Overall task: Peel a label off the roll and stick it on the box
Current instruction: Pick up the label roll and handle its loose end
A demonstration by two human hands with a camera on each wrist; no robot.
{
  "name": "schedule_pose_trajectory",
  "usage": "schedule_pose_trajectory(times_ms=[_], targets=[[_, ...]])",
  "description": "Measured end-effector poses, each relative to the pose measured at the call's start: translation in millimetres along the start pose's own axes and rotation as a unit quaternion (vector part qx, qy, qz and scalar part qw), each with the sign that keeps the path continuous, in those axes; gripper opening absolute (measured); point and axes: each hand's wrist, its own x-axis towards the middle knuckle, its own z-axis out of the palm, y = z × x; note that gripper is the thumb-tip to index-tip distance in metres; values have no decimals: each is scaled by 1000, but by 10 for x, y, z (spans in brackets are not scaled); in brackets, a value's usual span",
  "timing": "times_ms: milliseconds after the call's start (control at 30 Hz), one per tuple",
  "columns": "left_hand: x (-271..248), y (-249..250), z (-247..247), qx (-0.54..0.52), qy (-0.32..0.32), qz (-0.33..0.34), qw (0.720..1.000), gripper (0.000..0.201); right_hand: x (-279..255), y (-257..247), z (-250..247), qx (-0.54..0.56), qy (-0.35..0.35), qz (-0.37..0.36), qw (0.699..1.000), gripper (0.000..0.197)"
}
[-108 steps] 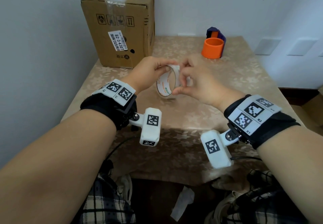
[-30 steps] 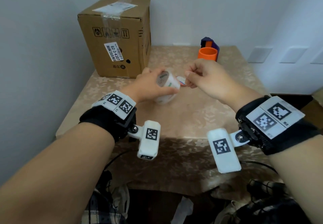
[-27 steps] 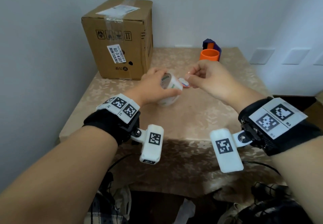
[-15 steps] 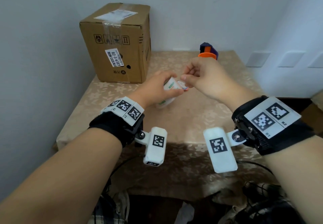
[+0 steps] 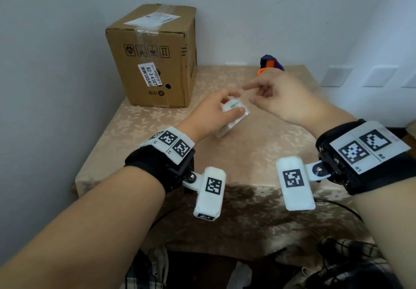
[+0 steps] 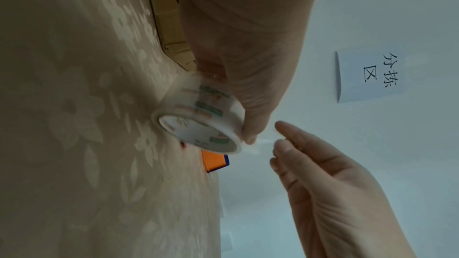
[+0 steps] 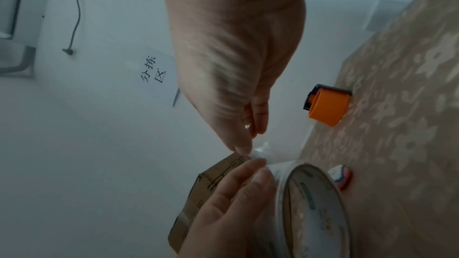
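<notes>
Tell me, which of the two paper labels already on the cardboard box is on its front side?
The small barcode label with the black digits; the larger shipping label lies on top of the box, under clear tape.

Table point(image 5: 258, 151) with beige floral cloth. Orange ring point(image 7: 327, 108) with dark blue piece point(image 5: 269, 62) just behind, at far edge near right corner. Paper sign point(image 6: 367, 76) with handwritten characters on wall. Wall plates point(image 5: 336, 76) at right.

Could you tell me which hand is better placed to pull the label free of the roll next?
The right hand. In the right wrist view its fingertips pinch a clear strip lifted off the roll, and it is otherwise free. The left hand is busy gripping the roll.
</notes>
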Motion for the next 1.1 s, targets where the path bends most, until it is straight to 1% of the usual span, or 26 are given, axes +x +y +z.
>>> schedule_pose_trajectory(times_ms=[67,133,200,300,400,433,500,567,633,733,800,900,933,1000,1033,1100], targets=[[10,6,19,8,12,-2,1000,36,1,19,19,-60,-4,-11,998,34],[11,22,38,23,28,0,999,33,-5,25,36,-112,-13,-5,994,38],[9,31,52,46,41,4,998,30,-11,19,41,-145,-17,-1,989,34],[0,43,51,73,57,17,996,29,-5,-1,47,-159,-11,3,987,26],[-5,68,48,91,52,48,993,35,23,-21,39,-145,-6,24,989,20],[-6,81,49,98,46,54,993,34,40,-16,34,-140,-3,26,990,20],[-3,86,44,106,41,55,992,27,62,-20,21,-135,-1,38,990,23],[0,61,21,112,45,39,992,20,59,-35,-2,-120,-18,51,991,22],[4,13,-34,107,47,13,993,19,37,-40,-38,-72,-31,56,995,18],[10,-39,-152,68,59,-26,996,18,4,-19,-76,-13,-3,77,997,17],[12,-35,-201,39,76,-30,996,14,-18,-17,-27,45,20,95,994,9],[11,21,-177,-18,84,-33,996,13,-36,-85,112,91,50,79,992,3],[9,48,-159,-33,88,-32,995,13,-25,-115,161,89,58,65,992,6],[7,100,-126,-37,96,-13,995,17,3,-175,238,77,79,56,992,26],[10,122,-109,-33,93,2,995,19,17,-199,267,76,89,58,991,30],[14,169,-68,2,81,39,996,20,47,-208,325,75,101,62,990,30]])
